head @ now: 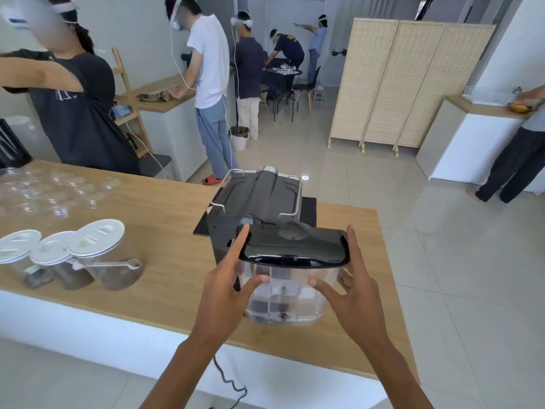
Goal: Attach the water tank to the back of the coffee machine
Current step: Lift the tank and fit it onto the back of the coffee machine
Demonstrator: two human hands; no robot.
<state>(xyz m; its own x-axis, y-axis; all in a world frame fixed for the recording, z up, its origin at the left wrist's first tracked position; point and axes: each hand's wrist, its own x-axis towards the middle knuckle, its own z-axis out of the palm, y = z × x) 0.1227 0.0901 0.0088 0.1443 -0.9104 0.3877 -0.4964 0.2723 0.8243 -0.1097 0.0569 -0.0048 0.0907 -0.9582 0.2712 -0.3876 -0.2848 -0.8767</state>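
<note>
Two bare hands hold the water tank (284,290) at the back of the coffee machine (259,199), which stands on a wooden counter (153,231). The left hand (227,293) presses the tank's left side, forefinger up along the glossy black lid (295,246) and thumb on the clear front wall. The right hand (354,296) clasps the right side the same way (fingers spread, thumb on the front). Whether the tank is fully seated I cannot tell. Three white-lidded jars (73,261) stand well apart to the left, a small scoop (118,264) leaning on them.
</note>
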